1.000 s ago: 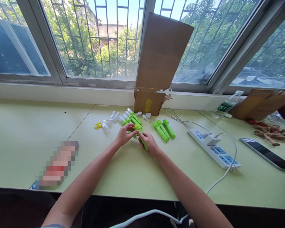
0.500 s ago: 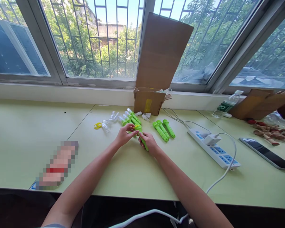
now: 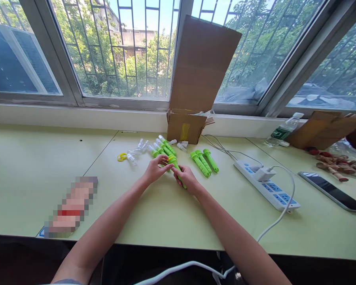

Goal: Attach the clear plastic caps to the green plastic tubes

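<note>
My right hand (image 3: 187, 179) is wrapped round the body of a green plastic tube with a wider head (image 3: 173, 161), which tilts up and away to the left. Yellow shows at that head, apparently a ring around it. The fingers of my left hand (image 3: 156, 170) are closed at the same end, by the yellow part. Just behind lie several green tubes with clear tips (image 3: 166, 145). Green tubes without clear tips (image 3: 200, 163) rest to the right of my hands. To the left are yellow rings (image 3: 122, 157) and loose clear-and-white caps (image 3: 132, 159).
An open cardboard box (image 3: 184, 126) stands against the windowsill. On the right are a white power strip (image 3: 267, 186) with cables, a phone (image 3: 332, 191), a water bottle (image 3: 284, 130) and wooden pieces (image 3: 341, 166). A pixelated item (image 3: 72, 208) lies front left.
The green tube has turned or shifted slightly in my right hand, and more of its head shows. My left hand stays at its end.
</note>
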Available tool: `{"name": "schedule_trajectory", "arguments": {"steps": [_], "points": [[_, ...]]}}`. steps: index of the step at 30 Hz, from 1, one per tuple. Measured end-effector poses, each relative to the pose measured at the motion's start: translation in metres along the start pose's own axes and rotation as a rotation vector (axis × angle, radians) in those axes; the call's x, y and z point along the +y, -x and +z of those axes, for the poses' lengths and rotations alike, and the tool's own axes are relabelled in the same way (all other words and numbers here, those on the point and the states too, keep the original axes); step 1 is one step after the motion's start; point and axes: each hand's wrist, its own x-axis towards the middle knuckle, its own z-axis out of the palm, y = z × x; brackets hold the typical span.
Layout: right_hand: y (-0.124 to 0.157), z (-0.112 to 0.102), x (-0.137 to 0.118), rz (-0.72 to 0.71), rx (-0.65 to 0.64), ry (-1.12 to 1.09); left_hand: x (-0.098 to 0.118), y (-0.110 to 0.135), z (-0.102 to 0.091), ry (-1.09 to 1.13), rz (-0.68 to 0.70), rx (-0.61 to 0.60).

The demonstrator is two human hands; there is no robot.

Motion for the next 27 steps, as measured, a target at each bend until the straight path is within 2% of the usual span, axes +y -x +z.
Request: {"name": "schedule_trajectory", "arguments": {"steps": [7,27], "points": [[-0.0022,0.003,0.0063,-0.004,0.145,0.032,-0.0003,0.0,-0.0016,-0.015,-0.017,-0.011],[-0.0005,0.0061,0.0018,-0.073,0.058,-0.021,0.0,-0.003,-0.0018,0.01,0.022,0.007]]}}
